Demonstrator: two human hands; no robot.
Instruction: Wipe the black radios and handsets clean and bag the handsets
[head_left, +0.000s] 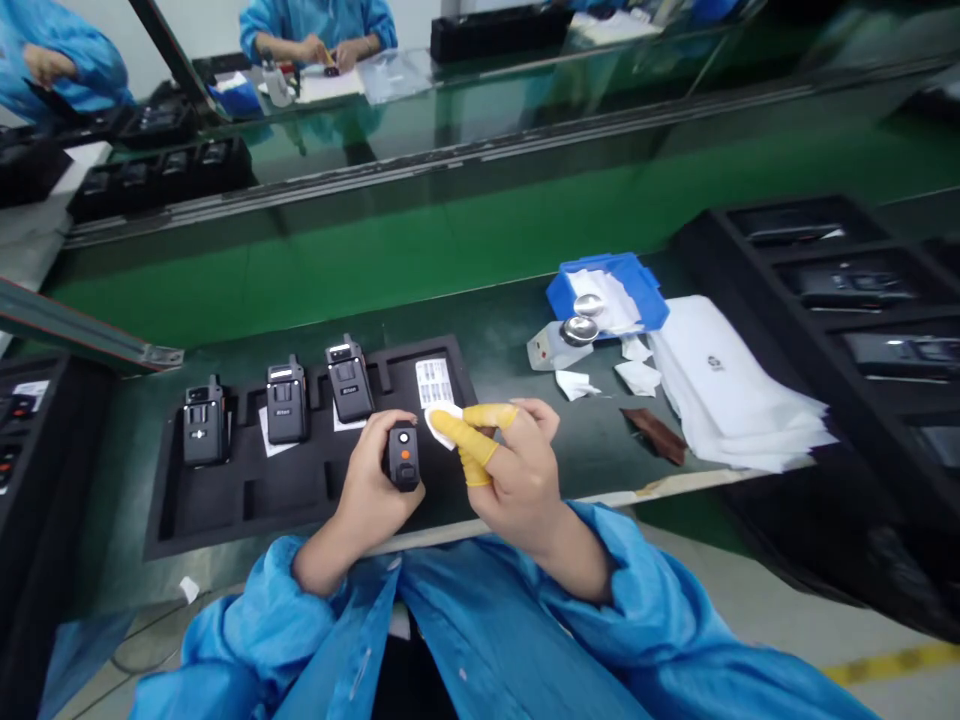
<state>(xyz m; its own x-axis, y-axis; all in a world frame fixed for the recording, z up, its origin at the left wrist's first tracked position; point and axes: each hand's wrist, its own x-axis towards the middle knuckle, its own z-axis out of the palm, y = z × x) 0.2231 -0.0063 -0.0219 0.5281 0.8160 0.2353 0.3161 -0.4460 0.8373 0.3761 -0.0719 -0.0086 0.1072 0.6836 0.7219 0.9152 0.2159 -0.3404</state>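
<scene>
A dark green workbench [495,330] runs across the scene, with a green panel [465,240] standing along its far edge. Beyond that panel, two people in blue work at another bench, one at far left and one nearer the middle. At right, a large stack of black trays [724,245] holds dark devices in its top compartments. On the near left part of the bench lies a black foam tray [225,530], carrying three black radios [285,405] in a row along its far side, all with their antennas pointing away. A pile of white sheets [720,390] spreads over the bench at right, and just left of its far end sits a blue bin [652,303] with white paper inside. The left hand [373,480] has its fingers wrapped around a black handset [403,460], held above the tray's near right part, its end with an orange button facing up. The right hand [521,455], with yellow finger covers [469,438], pinches a small white wipe [450,408] just right of the handset, the two apart. In front of the bin are a translucent bottle [546,348] with a shiny metal top, a brown scrap [654,435] and several white scraps [637,378].
</scene>
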